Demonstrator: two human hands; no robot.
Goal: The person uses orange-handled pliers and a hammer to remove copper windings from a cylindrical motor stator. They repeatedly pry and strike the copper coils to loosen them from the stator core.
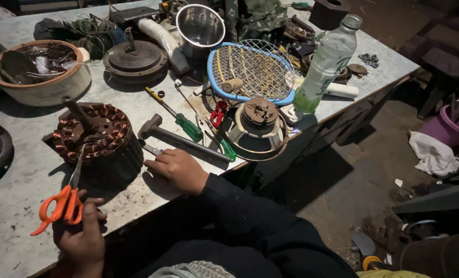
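Observation:
My left hand (85, 242) grips a pair of orange-handled scissors (59, 206) at the near left of the table. Their blades point up at the copper windings of a dark motor stator (93, 136), and the tips reach its near rim. My right hand (175, 167) lies palm down on the table just right of the stator and holds nothing. Its fingertips are beside a small flat metal tool (149, 149). A hammer with a metal handle (180, 140) lies just beyond that hand.
Two green-handled screwdrivers (188, 126) lie past the hammer, beside a round motor housing (257, 126). Farther back are a blue mesh racket (252, 69), a plastic bottle (327, 62), a steel pot (199, 25), a rotor disc (135, 59) and a bowl of parts (39, 72). The table edge (342, 103) runs diagonally on the right.

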